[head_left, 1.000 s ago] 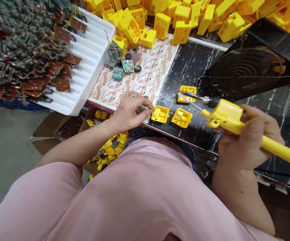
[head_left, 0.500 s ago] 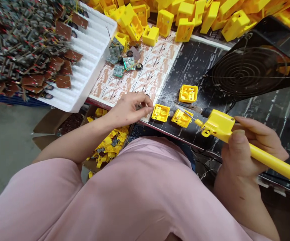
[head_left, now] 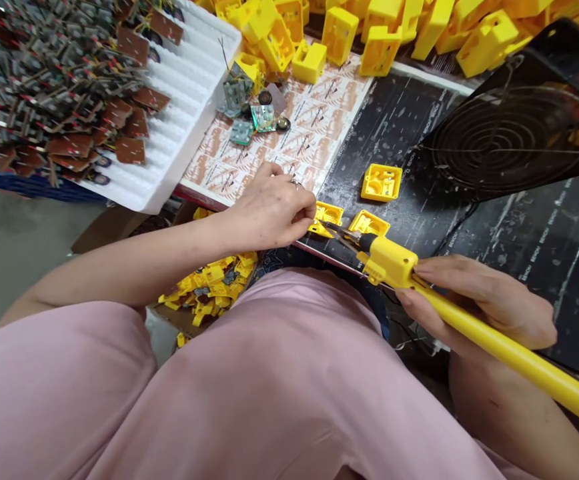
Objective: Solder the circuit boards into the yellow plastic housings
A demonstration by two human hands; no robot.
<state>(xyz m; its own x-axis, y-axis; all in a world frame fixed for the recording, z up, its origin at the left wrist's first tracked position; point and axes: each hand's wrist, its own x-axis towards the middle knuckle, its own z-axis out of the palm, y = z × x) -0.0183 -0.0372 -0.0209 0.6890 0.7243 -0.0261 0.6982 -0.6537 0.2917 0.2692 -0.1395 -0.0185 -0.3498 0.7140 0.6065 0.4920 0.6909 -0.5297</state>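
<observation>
My right hand (head_left: 484, 303) is wrapped round the long yellow handle of a soldering iron (head_left: 394, 260). The iron's thin metal tip reaches into a small yellow plastic housing (head_left: 331, 212) by the bench's front edge. At that housing's left side, my left hand (head_left: 279, 208) has its fingers curled in and closed on the edge; the fingertips are partly hidden. A second yellow housing (head_left: 372, 223) lies just right of it, partly behind the iron. Farther back sits a third open housing (head_left: 382, 183) with small metal parts inside.
A black fan (head_left: 509, 143) stands at right. Many yellow housings (head_left: 379, 52) are heaped along the back. Loose green circuit boards (head_left: 242, 133) lie on patterned paper. At left, a white foam tray (head_left: 189, 87) carries piled boards. Below the edge is a box of yellow parts (head_left: 214, 280).
My right hand has brought the soldering iron left and down, from over the second housing to the leftmost one. My left hand has turned and curled further over that housing's side.
</observation>
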